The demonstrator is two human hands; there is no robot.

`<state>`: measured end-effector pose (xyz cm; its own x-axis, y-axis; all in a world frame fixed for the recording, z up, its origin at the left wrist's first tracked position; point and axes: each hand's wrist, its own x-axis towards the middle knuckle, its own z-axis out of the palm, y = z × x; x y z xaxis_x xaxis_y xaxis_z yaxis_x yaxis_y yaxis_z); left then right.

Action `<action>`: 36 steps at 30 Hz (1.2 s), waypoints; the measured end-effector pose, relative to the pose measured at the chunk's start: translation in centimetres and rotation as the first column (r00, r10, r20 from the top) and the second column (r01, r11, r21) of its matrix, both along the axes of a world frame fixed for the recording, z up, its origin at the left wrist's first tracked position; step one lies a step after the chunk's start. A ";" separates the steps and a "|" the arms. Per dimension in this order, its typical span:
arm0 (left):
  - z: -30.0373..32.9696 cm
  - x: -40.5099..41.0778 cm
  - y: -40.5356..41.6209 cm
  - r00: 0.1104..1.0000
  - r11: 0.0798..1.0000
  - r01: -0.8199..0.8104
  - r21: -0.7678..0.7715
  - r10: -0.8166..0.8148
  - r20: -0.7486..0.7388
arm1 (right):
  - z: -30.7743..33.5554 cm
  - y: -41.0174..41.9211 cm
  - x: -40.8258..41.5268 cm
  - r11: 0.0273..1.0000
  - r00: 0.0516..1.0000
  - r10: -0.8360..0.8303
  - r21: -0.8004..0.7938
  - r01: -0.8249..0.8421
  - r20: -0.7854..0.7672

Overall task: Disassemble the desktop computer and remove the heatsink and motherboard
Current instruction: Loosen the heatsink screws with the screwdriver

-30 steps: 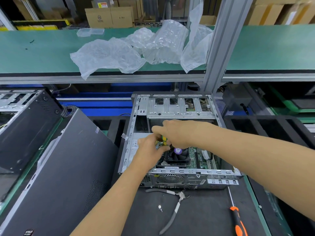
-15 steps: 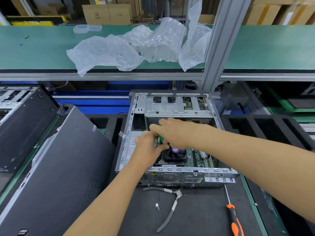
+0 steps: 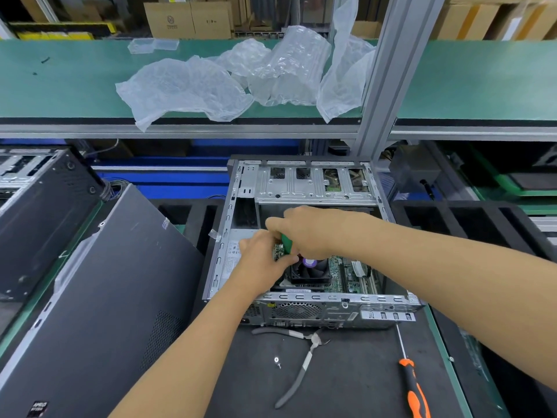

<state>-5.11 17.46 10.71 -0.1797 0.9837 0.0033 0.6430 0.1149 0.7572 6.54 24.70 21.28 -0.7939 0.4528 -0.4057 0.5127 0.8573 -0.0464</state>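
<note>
Two hands (image 3: pixel 283 242) over ribbed black heatsink (image 3: pixel 310 271).

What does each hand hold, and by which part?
The right hand grips a green-handled screwdriver by its handle. Whether the left hand holds anything cannot be told.

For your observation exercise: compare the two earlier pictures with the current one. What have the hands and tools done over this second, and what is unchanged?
Very little changed. The right hand keeps gripping the green-handled screwdriver beside the heatsink fan, and the left hand stays against it. The handle's yellow stripe, visible a second ago, no longer shows. The pliers, loose screw and orange screwdriver lie where they were.
</note>
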 end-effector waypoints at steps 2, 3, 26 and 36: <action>0.0 -0.1 0.0 1.000 1.000 -0.010 -0.012 0.010 0.016 | 0.0 0.0 0.0 0.999 0.998 -0.046 -0.005 0.046 -0.032; 0.0 -0.1 0.0 1.000 1.000 -0.022 -0.019 0.022 0.019 | 0.0 0.0 0.1 0.996 0.995 -0.086 0.012 0.087 -0.046; 0.3 -0.1 -0.1 0.995 0.998 -0.059 -0.029 0.061 0.074 | -0.7 -0.6 -0.1 0.998 0.995 0.049 0.051 -0.045 -0.082; 0.6 -0.1 0.4 0.991 0.993 -0.109 -0.042 0.112 0.072 | -0.3 -0.7 -0.9 0.977 0.979 -0.147 0.133 0.166 -0.142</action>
<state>-5.17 17.83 11.34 -0.2858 0.9569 -0.0506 0.5673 0.2115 0.7959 5.65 24.04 20.98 -0.7506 0.6213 -0.2248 0.6384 0.7697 -0.0041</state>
